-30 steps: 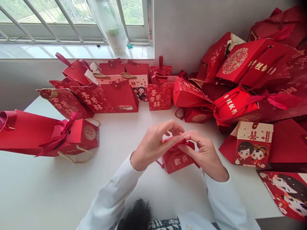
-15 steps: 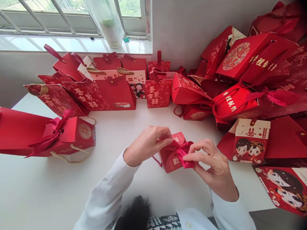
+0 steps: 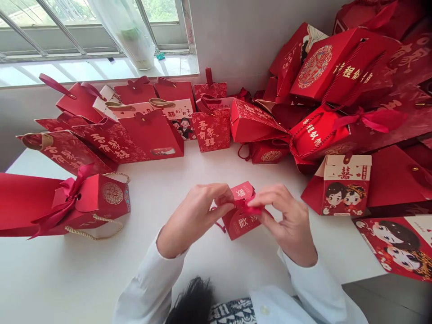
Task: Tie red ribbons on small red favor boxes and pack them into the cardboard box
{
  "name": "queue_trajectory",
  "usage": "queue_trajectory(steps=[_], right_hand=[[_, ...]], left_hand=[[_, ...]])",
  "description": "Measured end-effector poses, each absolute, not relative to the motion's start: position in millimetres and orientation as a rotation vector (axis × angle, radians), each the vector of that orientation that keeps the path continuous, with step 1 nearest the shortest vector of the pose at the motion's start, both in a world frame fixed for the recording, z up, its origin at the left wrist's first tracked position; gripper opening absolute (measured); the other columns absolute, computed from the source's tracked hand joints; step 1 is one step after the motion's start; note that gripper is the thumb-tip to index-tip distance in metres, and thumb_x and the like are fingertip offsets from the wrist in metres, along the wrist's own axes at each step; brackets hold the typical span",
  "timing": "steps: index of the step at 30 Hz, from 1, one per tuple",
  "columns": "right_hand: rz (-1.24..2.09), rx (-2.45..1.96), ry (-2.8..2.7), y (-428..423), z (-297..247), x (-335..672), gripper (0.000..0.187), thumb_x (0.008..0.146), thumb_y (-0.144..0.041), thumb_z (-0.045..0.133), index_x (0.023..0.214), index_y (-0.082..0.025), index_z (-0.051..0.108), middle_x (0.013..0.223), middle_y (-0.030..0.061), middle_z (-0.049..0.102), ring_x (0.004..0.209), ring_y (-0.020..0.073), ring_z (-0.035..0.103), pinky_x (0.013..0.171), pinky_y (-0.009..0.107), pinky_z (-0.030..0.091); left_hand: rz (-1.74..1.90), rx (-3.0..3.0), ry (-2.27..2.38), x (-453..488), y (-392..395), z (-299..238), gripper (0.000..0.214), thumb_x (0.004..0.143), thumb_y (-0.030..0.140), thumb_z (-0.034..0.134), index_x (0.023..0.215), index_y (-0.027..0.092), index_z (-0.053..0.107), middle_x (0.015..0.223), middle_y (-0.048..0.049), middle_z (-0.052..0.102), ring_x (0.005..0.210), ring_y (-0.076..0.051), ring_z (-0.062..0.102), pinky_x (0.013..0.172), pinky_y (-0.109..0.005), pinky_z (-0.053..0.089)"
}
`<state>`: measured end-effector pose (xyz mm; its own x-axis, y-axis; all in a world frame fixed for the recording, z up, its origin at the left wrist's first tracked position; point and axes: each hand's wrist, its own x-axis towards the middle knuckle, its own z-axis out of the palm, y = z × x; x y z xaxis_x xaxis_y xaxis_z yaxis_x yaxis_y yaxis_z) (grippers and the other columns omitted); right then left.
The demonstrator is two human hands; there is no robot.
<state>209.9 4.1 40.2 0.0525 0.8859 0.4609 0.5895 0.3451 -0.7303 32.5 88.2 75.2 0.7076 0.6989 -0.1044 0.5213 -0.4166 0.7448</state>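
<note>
The left hand [image 3: 194, 216] and right hand [image 3: 286, 220] meet just above the white table [image 3: 84, 270], both closed in a pinch; the left fingertips [image 3: 227, 201] grip the upper flap of a small red gift box [image 3: 241, 223], while the right thumb and fingers press on a red ribbon [image 3: 251, 209] at the box's top; the exact hold is partly hidden by the fingers. The box sits between the hands, near the table's front edge, tilted, with gold characters on its face; a thin red cord [image 3: 218, 226] trails from its left side. A pinch this close to the box, with the fingertips rather than the palms, seems the surest way to keep the ribbon snug and the thin card uncreased. White sleeves [image 3: 148, 283] cover both forearms. Farther left lies a long red gift box with a ribbon bow [image 3: 69, 193] and a rope handle [image 3: 94, 227]; on the right stands a cream-topped box printed with a cartoon couple [image 3: 344, 191]. Beyond, red paper bags [image 3: 211, 130] line the wall, a red heap of bags and boxes [image 3: 340, 78] rises at the right, and a window sill [image 3: 101, 69] runs behind.
</note>
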Motion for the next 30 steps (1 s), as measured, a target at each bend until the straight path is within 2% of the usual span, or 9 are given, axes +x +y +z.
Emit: queue_trajectory(steps=[4, 7, 10, 16, 22, 25, 28, 30], right_hand=[[0.744, -1.43, -1.53, 35, 45, 214, 0.007, 0.086, -0.02, 0.058, 0.081, -0.021, 0.062, 0.079, -0.0018, 0.065, 0.072, 0.0129, 0.059, 0.067, 0.024, 0.046], [1.079, -1.435, -1.489, 53, 44, 219, 0.01, 0.084, -0.027, 0.06, 0.077, -0.019, 0.06, 0.065, -0.0031, 0.062, 0.057, 0.0112, 0.058, 0.054, 0.021, 0.046], [1.226, -1.419, -1.464, 62, 42, 222, 0.013, 0.081, -0.03, 0.062, 0.077, -0.019, 0.059, 0.06, -0.0034, 0.06, 0.053, 0.012, 0.06, 0.05, 0.021, 0.047], [1.192, -1.449, -1.502, 64, 39, 218, 0.015, 0.08, -0.032, 0.062, 0.076, -0.018, 0.058, 0.061, -0.0022, 0.06, 0.051, 0.0117, 0.059, 0.049, 0.021, 0.047], [1.012, -1.53, -1.589, 61, 44, 212, 0.011, 0.082, -0.027, 0.06, 0.075, -0.019, 0.06, 0.055, -0.0053, 0.058, 0.047, 0.0095, 0.053, 0.048, 0.02, 0.039], [1.008, -1.546, -1.587, 60, 46, 209, 0.01, 0.082, -0.026, 0.061, 0.075, -0.019, 0.061, 0.053, -0.0058, 0.057, 0.047, 0.0091, 0.052, 0.048, 0.02, 0.038], [1.031, -1.536, -1.561, 61, 45, 209, 0.009, 0.083, -0.026, 0.059, 0.078, -0.019, 0.06, 0.056, -0.0048, 0.059, 0.048, 0.0094, 0.053, 0.048, 0.02, 0.039], [1.061, -1.51, -1.552, 61, 44, 210, 0.008, 0.083, -0.027, 0.058, 0.083, -0.019, 0.06, 0.059, -0.0043, 0.061, 0.05, 0.0101, 0.055, 0.049, 0.02, 0.041]], left_hand=[[0.36, 2.037, 1.052, 30, 63, 71, 0.014, 0.088, 0.018, 0.049, 0.074, 0.018, 0.05, 0.07, 0.0059, 0.055, 0.062, -0.007, 0.046, 0.055, -0.018, 0.033], [0.402, 1.951, 1.146, 28, 49, 65, 0.017, 0.089, 0.02, 0.047, 0.073, 0.018, 0.047, 0.068, 0.0046, 0.054, 0.06, -0.008, 0.046, 0.052, -0.019, 0.031], [0.415, 1.867, 1.201, 25, 41, 60, 0.018, 0.09, 0.023, 0.046, 0.072, 0.018, 0.047, 0.064, 0.0043, 0.054, 0.056, -0.008, 0.045, 0.049, -0.02, 0.03], [0.386, 1.683, 1.233, 18, 31, 53, 0.023, 0.089, 0.03, 0.048, 0.071, 0.017, 0.05, 0.059, 0.0038, 0.055, 0.054, -0.009, 0.048, 0.046, -0.018, 0.031], [0.391, 1.741, 1.286, 13, 30, 52, 0.032, 0.089, 0.038, 0.05, 0.065, 0.017, 0.05, 0.058, 0.0033, 0.055, 0.052, -0.009, 0.044, 0.048, -0.02, 0.032], [0.45, 1.881, 1.41, 12, 33, 57, 0.03, 0.09, 0.04, 0.05, 0.07, 0.018, 0.052, 0.068, 0.0015, 0.057, 0.06, -0.011, 0.047, 0.053, -0.022, 0.033], [0.591, 1.971, 1.506, 19, 40, 60, 0.021, 0.09, 0.04, 0.051, 0.085, 0.021, 0.057, 0.089, -0.0021, 0.059, 0.079, -0.015, 0.052, 0.059, -0.024, 0.037], [0.604, 2.018, 1.438, 28, 46, 59, 0.02, 0.09, 0.04, 0.052, 0.089, 0.022, 0.058, 0.092, -0.0025, 0.059, 0.086, -0.017, 0.051, 0.065, -0.026, 0.039]])
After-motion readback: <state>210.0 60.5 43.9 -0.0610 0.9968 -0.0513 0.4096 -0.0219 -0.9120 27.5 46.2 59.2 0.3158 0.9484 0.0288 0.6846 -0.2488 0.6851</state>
